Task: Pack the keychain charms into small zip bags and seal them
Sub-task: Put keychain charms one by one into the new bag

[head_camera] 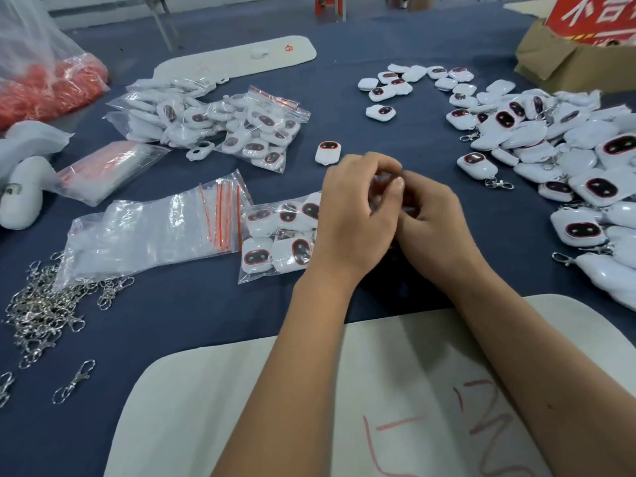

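Observation:
My left hand [356, 215] and my right hand [432, 222] meet over the middle of the blue table, fingers curled together around something small and pale [380, 187]; what it is stays mostly hidden. A filled zip bag of charms [278, 235] lies just left of my left hand. One loose white charm with a dark red-rimmed face [328, 152] sits right behind my hands. A big heap of loose charms [564, 156] covers the right side. Empty zip bags with red seal lines [155, 232] lie to the left. More packed bags [220, 122] are piled at the back left.
A heap of silver clasps [44, 304] lies at the near left. A white board [344, 401] with red marks sits under my forearms. A cardboard box [568, 60] stands back right. A clear sack of red material [44, 84] is back left.

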`<state>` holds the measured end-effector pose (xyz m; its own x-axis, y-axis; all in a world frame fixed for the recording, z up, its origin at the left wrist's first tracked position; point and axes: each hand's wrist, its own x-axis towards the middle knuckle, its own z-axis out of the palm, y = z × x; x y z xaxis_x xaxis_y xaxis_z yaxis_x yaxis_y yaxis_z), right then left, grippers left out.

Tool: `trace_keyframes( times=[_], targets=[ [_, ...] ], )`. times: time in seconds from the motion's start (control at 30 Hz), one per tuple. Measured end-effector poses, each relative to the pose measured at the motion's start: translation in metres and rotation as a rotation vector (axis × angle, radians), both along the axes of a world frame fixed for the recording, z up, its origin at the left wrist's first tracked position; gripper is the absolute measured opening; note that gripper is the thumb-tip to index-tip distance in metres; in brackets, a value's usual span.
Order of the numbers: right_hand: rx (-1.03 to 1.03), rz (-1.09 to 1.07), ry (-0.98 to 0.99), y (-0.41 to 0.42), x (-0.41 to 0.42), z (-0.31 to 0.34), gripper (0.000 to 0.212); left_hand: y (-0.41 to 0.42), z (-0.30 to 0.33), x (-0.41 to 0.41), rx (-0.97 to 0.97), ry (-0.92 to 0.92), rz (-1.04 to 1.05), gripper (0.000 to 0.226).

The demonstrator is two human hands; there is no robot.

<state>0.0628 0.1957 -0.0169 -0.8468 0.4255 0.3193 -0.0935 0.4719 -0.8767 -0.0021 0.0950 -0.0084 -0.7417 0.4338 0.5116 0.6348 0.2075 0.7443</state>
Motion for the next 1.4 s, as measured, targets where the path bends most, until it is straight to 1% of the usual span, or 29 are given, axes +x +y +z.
trace_keyframes(
  times=[0.03, 0.1, 0.13, 0.17, 0.2, 0.23, 0.3, 0.33, 0.37, 0.4, 0.47, 0.53, 0.57, 0.6, 0.63, 0.7, 0.73, 0.77, 0.8, 0.87, 0.9, 0.93, 1.0, 1.1, 1.2, 1.27, 1.4],
  targets=[
    [0.035, -0.137, 0.024, -0.001, -0.001, -0.001, 0.014, 0.001, -0.001, 0.000, -0.018, -0.033, -0.043, 0.016],
    [0.155, -0.423, 0.069, 0.001, 0.000, -0.002, 0.024, 0.001, -0.004, -0.001, -0.075, -0.069, -0.096, 0.019],
    [0.245, -0.540, 0.061, 0.005, 0.001, -0.002, 0.025, 0.002, -0.007, -0.002, -0.120, -0.057, -0.093, 0.017],
    [0.346, -0.618, 0.015, 0.012, 0.002, -0.002, 0.021, 0.002, -0.009, -0.003, -0.168, -0.041, -0.081, 0.015],
    [0.444, -0.647, -0.085, 0.019, 0.001, -0.003, 0.020, 0.001, -0.011, -0.004, -0.208, -0.029, -0.068, 0.011],
    [0.505, -0.640, -0.240, 0.027, 0.001, -0.003, 0.029, 0.001, -0.012, -0.005, -0.233, -0.022, -0.061, 0.008],
    [0.516, -0.578, -0.562, 0.035, 0.001, -0.001, 0.051, -0.001, -0.013, -0.007, -0.248, -0.013, -0.048, 0.004],
    [0.526, -0.548, -0.654, 0.035, 0.001, -0.001, 0.054, -0.003, -0.012, -0.008, -0.245, -0.015, -0.042, 0.004],
    [0.547, -0.528, -0.679, 0.034, 0.001, -0.001, 0.052, -0.004, -0.012, -0.009, -0.243, -0.019, -0.037, 0.003],
    [0.562, -0.523, -0.648, 0.033, 0.000, -0.003, 0.047, -0.006, -0.011, -0.011, -0.242, -0.024, -0.029, 0.003],
    [0.564, -0.531, -0.481, 0.029, 0.000, -0.005, 0.033, -0.008, -0.011, -0.014, -0.231, -0.049, 0.003, 0.004],
    [0.486, -0.541, -0.308, 0.025, 0.002, -0.005, 0.022, -0.009, -0.010, -0.016, -0.196, -0.103, 0.038, 0.006],
    [0.447, -0.560, -0.243, 0.023, 0.002, -0.005, 0.022, -0.010, -0.009, -0.016, -0.177, -0.129, 0.051, 0.007],
    [0.440, -0.592, -0.217, 0.022, 0.002, -0.005, 0.026, -0.010, -0.009, -0.017, -0.163, -0.145, 0.058, 0.007],
    [0.465, -0.613, -0.255, 0.022, 0.000, -0.005, 0.034, -0.010, -0.008, -0.017, -0.157, -0.150, 0.062, 0.008],
    [0.514, -0.597, -0.497, 0.024, -0.003, -0.006, 0.056, -0.010, -0.008, -0.016, -0.157, -0.150, 0.058, 0.008],
    [0.536, -0.576, -0.607, 0.024, -0.004, -0.006, 0.060, -0.010, -0.008, -0.015, -0.160, -0.149, 0.053, 0.008],
    [0.565, -0.551, -0.654, 0.025, -0.005, -0.007, 0.057, -0.009, -0.008, -0.015, -0.165, -0.148, 0.050, 0.008],
    [0.588, -0.514, -0.636, 0.026, -0.006, -0.008, 0.052, -0.009, -0.008, -0.015, -0.170, -0.150, 0.049, 0.008],
    [0.546, -0.422, -0.426, 0.029, -0.006, -0.012, 0.041, -0.009, -0.008, -0.015, -0.168, -0.162, 0.053, 0.008],
    [0.479, -0.372, -0.305, 0.029, -0.004, -0.012, 0.043, -0.009, -0.007, -0.015, -0.158, -0.174, 0.057, 0.008],
    [0.407, -0.325, -0.207, 0.028, -0.002, -0.011, 0.050, -0.010, -0.007, -0.016, -0.147, -0.186, 0.062, 0.008],
    [0.287, -0.221, -0.051, 0.025, 0.000, -0.008, 0.062, -0.010, -0.004, -0.016, -0.132, -0.205, 0.061, 0.007],
    [0.160, -0.050, 0.139, 0.015, -0.001, -0.008, 0.063, -0.011, -0.003, -0.017, -0.083, -0.285, 0.039, 0.006],
    [0.127, 0.020, 0.212, 0.009, -0.003, -0.009, 0.060, -0.014, -0.002, -0.019, -0.013, -0.381, 0.029, 0.006],
    [0.077, 0.040, 0.191, 0.011, -0.003, -0.010, 0.061, -0.017, -0.002, -0.021, 0.051, -0.445, -0.013, 0.006],
    [-0.017, 0.078, 0.137, 0.016, -0.003, -0.009, 0.055, -0.019, -0.002, -0.022, 0.119, -0.526, -0.082, 0.021]
  ],
)
